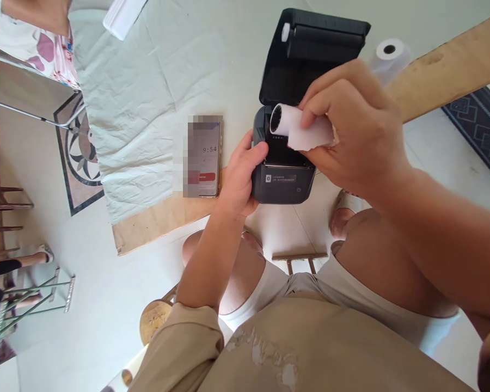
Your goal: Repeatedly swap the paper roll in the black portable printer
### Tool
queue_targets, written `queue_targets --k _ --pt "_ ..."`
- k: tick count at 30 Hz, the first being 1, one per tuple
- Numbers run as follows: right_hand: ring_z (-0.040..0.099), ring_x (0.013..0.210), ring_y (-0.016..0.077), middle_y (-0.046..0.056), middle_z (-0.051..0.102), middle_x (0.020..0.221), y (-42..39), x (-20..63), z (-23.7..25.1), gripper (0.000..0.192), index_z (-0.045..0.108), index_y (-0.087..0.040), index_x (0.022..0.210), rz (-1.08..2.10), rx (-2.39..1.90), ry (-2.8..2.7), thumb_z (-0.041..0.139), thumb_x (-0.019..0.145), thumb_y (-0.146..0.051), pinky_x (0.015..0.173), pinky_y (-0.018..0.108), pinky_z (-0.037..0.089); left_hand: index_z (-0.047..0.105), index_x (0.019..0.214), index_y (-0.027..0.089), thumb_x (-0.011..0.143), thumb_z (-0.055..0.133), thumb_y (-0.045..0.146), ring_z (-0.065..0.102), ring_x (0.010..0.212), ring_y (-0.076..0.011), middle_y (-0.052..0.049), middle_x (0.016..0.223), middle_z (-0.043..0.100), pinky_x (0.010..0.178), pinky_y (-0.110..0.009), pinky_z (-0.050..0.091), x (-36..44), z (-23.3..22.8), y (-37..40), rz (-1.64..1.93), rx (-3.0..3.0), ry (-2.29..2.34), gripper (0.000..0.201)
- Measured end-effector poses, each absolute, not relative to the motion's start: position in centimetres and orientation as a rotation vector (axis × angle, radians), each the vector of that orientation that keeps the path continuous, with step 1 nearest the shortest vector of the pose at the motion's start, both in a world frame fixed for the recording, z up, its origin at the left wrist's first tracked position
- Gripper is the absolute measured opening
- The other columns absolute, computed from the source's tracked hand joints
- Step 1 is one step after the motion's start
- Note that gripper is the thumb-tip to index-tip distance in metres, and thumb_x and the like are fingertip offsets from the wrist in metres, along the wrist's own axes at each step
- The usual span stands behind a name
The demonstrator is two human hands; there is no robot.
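A small black printer (283,182) stands on the table with its lid (310,54) swung up and open. My left hand (239,177) grips the printer's left side, thumb on its top edge. A white paper roll (288,122) sits just over the open paper bay, and my right hand (353,128) holds it with the loose end of paper under my fingers. Whether the roll rests in the bay or hovers above it is hidden by my hand.
A phone (203,157) with a lit screen lies left of the printer on the pale cloth (147,98). A second paper roll (389,57) lies behind the printer. A white object (122,16) sits at the far edge. A wooden stool (155,318) stands below.
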State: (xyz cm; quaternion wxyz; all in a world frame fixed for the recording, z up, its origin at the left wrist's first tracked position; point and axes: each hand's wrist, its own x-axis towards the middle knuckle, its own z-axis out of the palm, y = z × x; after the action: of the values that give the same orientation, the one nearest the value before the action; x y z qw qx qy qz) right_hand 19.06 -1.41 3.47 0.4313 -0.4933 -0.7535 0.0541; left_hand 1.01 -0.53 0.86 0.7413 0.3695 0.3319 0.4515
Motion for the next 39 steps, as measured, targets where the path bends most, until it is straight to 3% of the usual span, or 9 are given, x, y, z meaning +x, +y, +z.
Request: queue_targets --k 6,12,19,21,26,29,31,33,39 --pt "0.069 0.094 0.0190 0.000 0.071 0.110 -1.4 19.2 3.2 0.021 0.057 -0.026 0.083 0.127 -1.130 -1.895 0.058 0.083 -0.006 0.078 0.040 0.053 0.068 0.102 0.024 0.094 0.072 0.039 0.072 0.128 -0.0270 -0.001 0.101 0.077 0.106 -0.037 0.063 1.0 1.0 -0.8 1.010 0.805 0.740 0.018" --pt "0.060 0.078 0.0181 0.001 0.066 0.087 -2.7 18.0 3.1 0.017 0.061 -0.027 0.084 -0.065 -1.040 -1.922 0.058 0.095 -0.013 0.069 0.039 0.045 0.064 0.098 0.025 0.093 0.067 0.040 0.065 0.138 -0.0317 -0.006 0.108 0.078 0.112 -0.044 0.059 1.7 2.0 -1.4 1.077 0.758 0.743 0.016" --pt "0.064 0.082 0.0194 0.000 0.069 0.085 -2.9 18.1 3.0 0.013 0.061 -0.028 0.091 0.021 -0.869 -1.948 0.062 0.099 -0.037 0.072 0.040 0.048 0.062 0.109 0.029 0.076 0.074 0.020 0.069 0.130 -0.0323 -0.001 0.089 0.074 0.088 -0.037 0.063 1.4 2.0 -1.5 1.090 0.795 0.797 0.036" --pt "0.066 0.095 0.0199 0.002 0.071 0.095 -2.7 18.8 3.7 0.006 0.064 -0.029 0.101 0.064 -0.970 -1.793 0.059 0.099 -0.032 0.071 0.036 0.053 0.062 0.111 0.028 0.073 0.076 0.024 0.071 0.127 -0.0339 -0.003 0.098 0.077 0.081 -0.036 0.063 1.3 1.8 -1.5 1.093 0.823 0.811 0.041" --pt "0.054 0.146 0.0236 -0.001 0.052 0.157 -2.0 20.2 4.7 0.052 0.053 -0.035 0.145 0.384 -1.253 -1.589 0.063 0.094 -0.034 0.058 0.025 0.052 0.061 0.130 0.028 0.067 0.081 0.033 0.074 0.122 -0.0338 -0.003 0.110 0.077 0.078 -0.034 0.064 1.3 1.7 -1.7 1.055 0.872 0.846 0.066" --pt "0.070 0.116 0.0182 0.001 0.066 0.137 -1.6 20.6 4.4 0.032 0.066 -0.031 0.128 0.448 -1.206 -1.613 0.064 0.097 -0.041 0.057 0.027 0.052 0.063 0.128 0.030 0.065 0.085 0.036 0.069 0.133 -0.0359 -0.003 0.119 0.077 0.087 -0.035 0.065 1.3 1.6 -1.7 1.054 0.855 0.877 0.067" --pt "0.068 0.089 0.0149 0.003 0.071 0.115 -1.5 20.6 4.0 0.016 0.071 -0.028 0.105 0.387 -1.222 -1.687 0.068 0.094 -0.039 0.063 0.031 0.053 0.063 0.129 0.030 0.065 0.089 0.037 0.062 0.142 -0.0372 -0.004 0.122 0.076 0.095 -0.038 0.065 1.2 1.5 -1.7 1.058 0.833 0.861 0.069" --pt "0.065 0.086 0.0154 0.003 0.069 0.112 -1.5 20.5 3.6 0.011 0.069 -0.027 0.098 0.362 -1.275 -1.759 0.072 0.088 -0.031 0.074 0.035 0.057 0.063 0.129 0.029 0.065 0.092 0.037 0.058 0.146 -0.0369 -0.004 0.121 0.075 0.102 -0.039 0.064 1.1 1.2 -1.6 1.067 0.825 0.824 0.071" --pt "0.068 0.099 0.0195 0.006 0.064 0.126 -1.5 19.8 3.1 0.057 0.051 -0.028 0.140 0.998 -1.361 -1.670 0.069 0.090 -0.050 0.076 0.034 0.060 0.067 0.126 0.027 0.082 0.084 0.055 0.065 0.139 -0.0323 -0.004 0.120 0.076 0.106 -0.039 0.063 0.3 0.6 -1.2 1.035 0.907 0.750 0.055"
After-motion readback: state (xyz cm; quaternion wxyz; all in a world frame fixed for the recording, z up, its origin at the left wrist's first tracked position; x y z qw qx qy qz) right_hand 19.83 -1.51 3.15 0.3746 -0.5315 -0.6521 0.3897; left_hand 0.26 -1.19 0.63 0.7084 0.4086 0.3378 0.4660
